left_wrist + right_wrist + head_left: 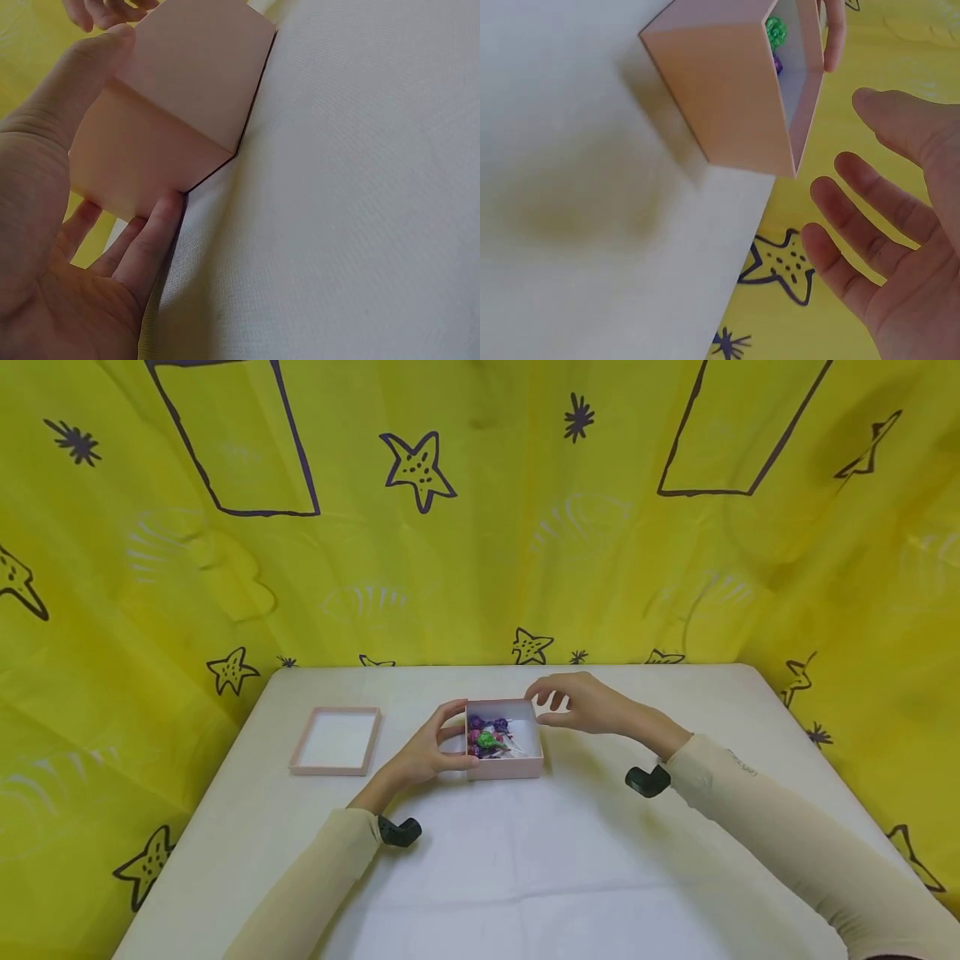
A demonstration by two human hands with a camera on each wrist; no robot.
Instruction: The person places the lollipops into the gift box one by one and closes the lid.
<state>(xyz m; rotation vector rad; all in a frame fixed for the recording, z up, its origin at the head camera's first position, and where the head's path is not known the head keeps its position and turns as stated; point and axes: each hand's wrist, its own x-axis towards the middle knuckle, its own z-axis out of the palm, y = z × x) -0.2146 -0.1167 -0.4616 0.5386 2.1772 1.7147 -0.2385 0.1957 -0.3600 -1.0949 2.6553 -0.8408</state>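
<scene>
A pink open-topped box (pixel 505 768) with a pale inside stands on the table, holding several wrapped lollipops (pixel 491 741) in purple, pink and green, with white sticks. My left hand (pixel 424 748) grips the box at its left side. In the left wrist view its thumb lies along one wall and the fingertips touch another near the bottom edge. My right hand (pixel 582 702) is at the box's far right corner, its fingers loosely bent. The right wrist view shows that hand (pixel 900 240) apart from the box wall (pixel 720 97), with nothing in it.
Left of the box lies a pink-edged lid (pixel 335 742), white inside face up. A white cloth covers the table (pixel 525 860). Behind and at both sides hangs a yellow curtain (pixel 480 552) with starfish drawings.
</scene>
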